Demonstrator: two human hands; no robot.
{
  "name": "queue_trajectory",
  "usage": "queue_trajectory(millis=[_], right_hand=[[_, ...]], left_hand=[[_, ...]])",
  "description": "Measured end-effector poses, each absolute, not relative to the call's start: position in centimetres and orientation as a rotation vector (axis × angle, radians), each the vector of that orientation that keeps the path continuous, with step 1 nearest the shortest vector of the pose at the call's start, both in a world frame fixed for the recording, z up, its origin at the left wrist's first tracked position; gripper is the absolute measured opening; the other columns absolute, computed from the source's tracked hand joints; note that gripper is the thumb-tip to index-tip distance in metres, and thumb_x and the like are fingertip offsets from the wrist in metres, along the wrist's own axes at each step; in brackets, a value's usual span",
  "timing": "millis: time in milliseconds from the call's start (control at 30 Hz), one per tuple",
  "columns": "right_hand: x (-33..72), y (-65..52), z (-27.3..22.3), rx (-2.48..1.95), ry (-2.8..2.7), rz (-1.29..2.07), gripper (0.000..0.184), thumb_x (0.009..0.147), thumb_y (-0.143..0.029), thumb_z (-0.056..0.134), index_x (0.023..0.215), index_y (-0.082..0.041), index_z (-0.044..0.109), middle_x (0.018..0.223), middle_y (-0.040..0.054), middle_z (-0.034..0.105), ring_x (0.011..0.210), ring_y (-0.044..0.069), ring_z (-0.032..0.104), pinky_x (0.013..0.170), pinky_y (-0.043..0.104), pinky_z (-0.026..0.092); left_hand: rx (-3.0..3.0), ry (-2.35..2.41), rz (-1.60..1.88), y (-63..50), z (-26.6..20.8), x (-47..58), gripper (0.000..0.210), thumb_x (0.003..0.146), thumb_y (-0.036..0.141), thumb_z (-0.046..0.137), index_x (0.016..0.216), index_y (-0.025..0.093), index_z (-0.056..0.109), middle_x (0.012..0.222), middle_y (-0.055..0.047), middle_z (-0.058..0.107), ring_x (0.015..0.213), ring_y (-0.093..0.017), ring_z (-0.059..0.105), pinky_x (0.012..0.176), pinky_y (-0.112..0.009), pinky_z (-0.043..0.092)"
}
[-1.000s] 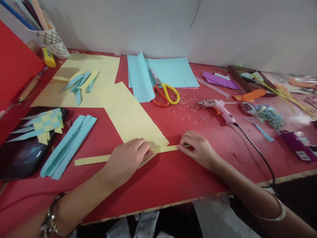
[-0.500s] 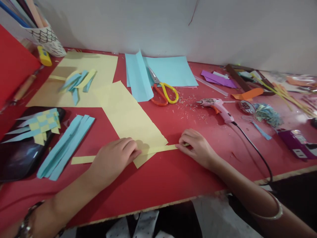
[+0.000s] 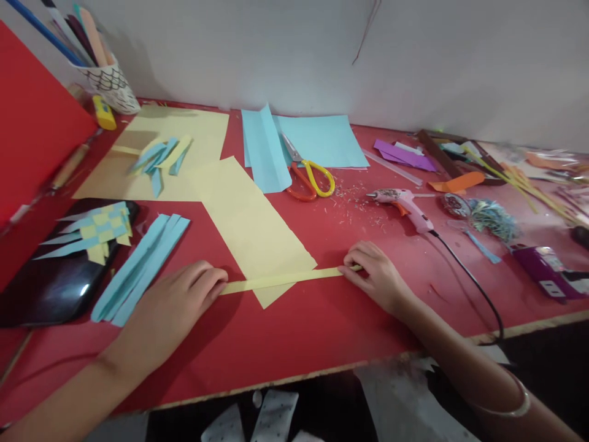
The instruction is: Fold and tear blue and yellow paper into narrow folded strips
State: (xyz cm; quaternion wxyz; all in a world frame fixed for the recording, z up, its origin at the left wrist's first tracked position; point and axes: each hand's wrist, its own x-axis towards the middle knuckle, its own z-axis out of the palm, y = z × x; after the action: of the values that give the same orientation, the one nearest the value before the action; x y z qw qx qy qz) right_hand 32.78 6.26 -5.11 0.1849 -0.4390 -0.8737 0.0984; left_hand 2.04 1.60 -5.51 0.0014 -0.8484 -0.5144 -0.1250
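A narrow yellow paper strip (image 3: 280,280) stretches between my two hands, across the near end of a larger yellow paper sheet (image 3: 257,221). My left hand (image 3: 188,294) has its fingers closed on the strip's left part and hides that end. At the right end, my right hand (image 3: 375,276) pinches the strip between thumb and fingers; a short tip shows past them. Folded light-blue paper strips (image 3: 142,270) lie just beyond my left hand. A woven blue and yellow paper piece (image 3: 103,227) rests on a black phone-like slab (image 3: 50,294).
Scissors (image 3: 306,175) lie partly on blue paper (image 3: 326,138). A pink glue gun (image 3: 407,205) with its black cord is at right, near a purple box (image 3: 545,270). A pen cup (image 3: 115,89) stands back left. Loose strips (image 3: 161,156) lie on yellow paper.
My left hand has slid left along the yellow strip, so more of it shows between the hands. My right hand still pinches its end. The whole view has shifted slightly.
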Motion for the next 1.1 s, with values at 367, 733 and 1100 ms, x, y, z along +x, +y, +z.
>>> queue_trajectory(millis=[367,733,1100], right_hand=[[28.3,3.0,-4.0,-1.394,-2.589,-0.175,0.041,0.083,-0.01,0.029,0.121,-0.017,0.044,0.123,0.0101,0.049,0.117,0.023,0.037,0.097,0.046,0.024],[24.7,-0.9,-4.6,-1.304,-2.803,0.198,0.057,0.087,-0.043,0.031,0.135,-0.013,0.025,0.141,0.0033,0.022,0.129,0.017,0.021,0.102,0.038,0.025],[25.5,-0.9,-5.0,-1.295,-2.785,0.139,0.058,0.082,-0.033,0.038,0.135,-0.015,0.023,0.141,0.0036,0.022,0.128,0.017,0.022,0.101,0.038,0.029]], left_hand=[[-2.587,-1.694,-0.36,0.8,-5.4,1.3,0.031,0.088,0.024,0.024,0.084,0.02,0.055,0.078,-0.005,0.063,0.074,-0.02,0.059,0.064,-0.032,0.04],[-2.689,-1.738,-0.302,1.2,-4.4,1.3,0.026,0.086,0.021,0.029,0.082,0.02,0.055,0.079,-0.003,0.061,0.074,-0.016,0.058,0.066,-0.029,0.042],[-1.941,-2.467,-0.172,3.3,-3.1,-8.1,0.066,0.077,0.044,0.041,0.129,0.008,0.021,0.123,-0.024,0.038,0.113,-0.04,0.039,0.077,-0.047,0.044]])
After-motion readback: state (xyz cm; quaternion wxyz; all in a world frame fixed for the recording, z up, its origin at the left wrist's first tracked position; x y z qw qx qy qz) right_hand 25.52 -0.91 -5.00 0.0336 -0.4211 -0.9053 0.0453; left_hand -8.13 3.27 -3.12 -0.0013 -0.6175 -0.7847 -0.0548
